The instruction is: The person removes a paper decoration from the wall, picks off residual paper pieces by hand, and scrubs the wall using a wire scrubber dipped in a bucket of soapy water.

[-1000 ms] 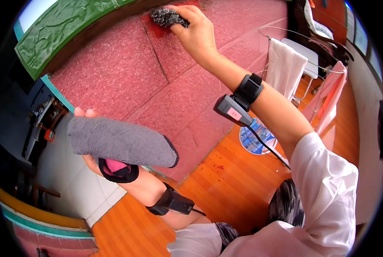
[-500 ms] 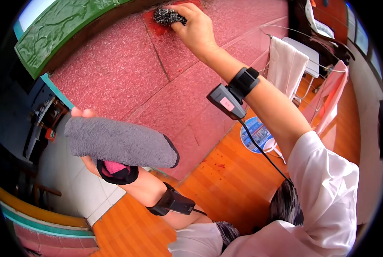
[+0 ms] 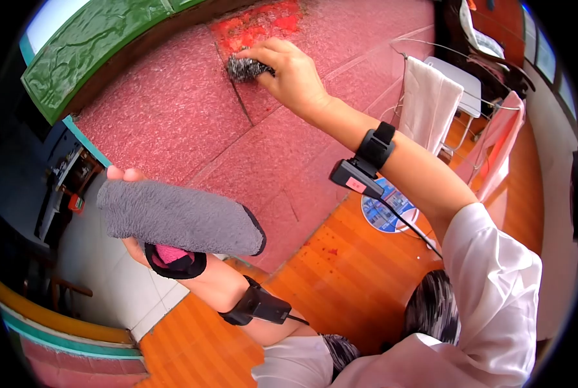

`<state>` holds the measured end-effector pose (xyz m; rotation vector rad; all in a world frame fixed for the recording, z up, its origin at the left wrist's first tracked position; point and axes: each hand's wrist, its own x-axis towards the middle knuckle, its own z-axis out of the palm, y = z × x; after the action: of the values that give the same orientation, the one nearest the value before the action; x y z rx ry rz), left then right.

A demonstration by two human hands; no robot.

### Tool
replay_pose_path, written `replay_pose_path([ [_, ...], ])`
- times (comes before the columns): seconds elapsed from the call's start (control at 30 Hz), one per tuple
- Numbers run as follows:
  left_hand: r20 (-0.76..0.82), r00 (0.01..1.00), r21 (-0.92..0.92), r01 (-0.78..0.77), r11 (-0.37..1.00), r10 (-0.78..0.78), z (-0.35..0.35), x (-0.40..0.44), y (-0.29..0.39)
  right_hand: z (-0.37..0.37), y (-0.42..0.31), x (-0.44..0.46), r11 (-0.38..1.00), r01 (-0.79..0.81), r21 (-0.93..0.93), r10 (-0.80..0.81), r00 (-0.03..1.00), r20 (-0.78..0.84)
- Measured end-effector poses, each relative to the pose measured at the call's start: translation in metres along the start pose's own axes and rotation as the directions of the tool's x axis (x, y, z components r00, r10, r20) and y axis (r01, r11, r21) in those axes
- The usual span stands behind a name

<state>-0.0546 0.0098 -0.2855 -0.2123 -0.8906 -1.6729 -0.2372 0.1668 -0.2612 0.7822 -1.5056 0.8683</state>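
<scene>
My right hand is closed round a black-and-silver scouring pad, which is against the pinkish-red tiled wall. Just above it the wall carries a bright red patch. My left hand grips what looks like a slipper, with a fleecy grey sole and black edging. Its pink lining shows inside a black rim at the underside. Most of the left fingers are hidden behind it; only a few tips show. Both forearms wear a black strapped device with a cable.
A green ledge runs along the top left. At the right, a wire rack holds a white towel and a pink cloth. A round blue fan lies on the orange wood-look floor, near small red specks.
My right hand has moved down the wall with the scouring pad, uncovering more of the bright red patch. The left hand and the slipper have hardly moved.
</scene>
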Motion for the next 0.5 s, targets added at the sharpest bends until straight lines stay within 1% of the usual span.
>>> replay_pose_path([
  [0.07,0.113,0.991,0.039,-0.080,0.996,0.076,-0.006,0.003,-0.006,-0.007,0.005,-0.003,0.995,0.070,0.075,-0.082,0.983,0.163],
  [0.1,0.115,0.991,0.037,-0.080,0.996,0.076,-0.008,0.004,-0.007,-0.006,0.010,0.004,0.992,0.049,0.112,-0.057,0.996,0.070],
  [0.13,0.100,0.995,-0.001,-0.018,1.000,0.018,-0.007,0.005,-0.007,-0.008,0.006,0.016,0.994,-0.017,0.106,0.019,1.000,-0.016],
  [0.17,0.087,0.996,-0.040,0.042,0.998,-0.038,-0.008,0.005,-0.007,-0.005,0.005,0.030,0.991,-0.073,0.109,0.079,0.995,-0.054],
  [0.2,0.088,0.995,-0.037,0.040,0.999,-0.037,-0.008,0.006,-0.008,0.000,0.003,0.038,0.985,-0.130,0.115,0.141,0.986,-0.092],
  [0.23,0.108,0.994,0.013,-0.013,1.000,0.011,-0.009,0.006,-0.010,0.006,0.002,0.036,0.984,-0.132,0.117,0.143,0.985,-0.093],
  [0.27,0.128,0.990,0.061,-0.065,0.996,0.057,-0.009,0.006,-0.011,0.011,0.000,0.031,0.996,-0.070,0.060,0.077,0.990,-0.116],
  [0.3,0.123,0.991,0.060,-0.064,0.996,0.056,-0.008,0.004,-0.011,0.014,-0.002,0.026,1.000,-0.006,0.000,0.006,0.991,-0.133],
  [0.33,0.097,0.992,0.121,-0.092,0.988,0.080,-0.004,0.001,-0.010,0.014,-0.002,0.018,1.000,-0.003,-0.002,0.002,0.991,-0.132],
  [0.37,0.078,0.992,0.181,-0.115,0.977,0.102,-0.002,0.000,-0.010,0.009,-0.002,0.006,0.998,0.054,0.025,-0.053,0.998,-0.021],
  [0.4,0.084,0.992,0.178,-0.110,0.978,0.096,-0.004,0.001,-0.012,0.002,-0.001,-0.005,0.993,0.103,0.054,-0.107,0.990,0.090],
  [0.43,0.114,0.991,0.098,-0.084,0.992,0.072,-0.008,0.004,-0.015,-0.006,0.000,-0.013,0.993,0.095,0.064,-0.106,0.973,0.203],
  [0.47,0.146,0.988,0.017,-0.058,0.998,0.055,-0.011,0.006,-0.016,-0.012,0.006,-0.014,0.994,0.094,0.057,-0.103,0.975,0.198],
  [0.5,0.152,0.987,0.012,-0.058,0.998,0.056,-0.013,0.008,-0.017,-0.016,0.013,-0.013,0.998,0.020,0.067,-0.029,0.990,0.136],
])
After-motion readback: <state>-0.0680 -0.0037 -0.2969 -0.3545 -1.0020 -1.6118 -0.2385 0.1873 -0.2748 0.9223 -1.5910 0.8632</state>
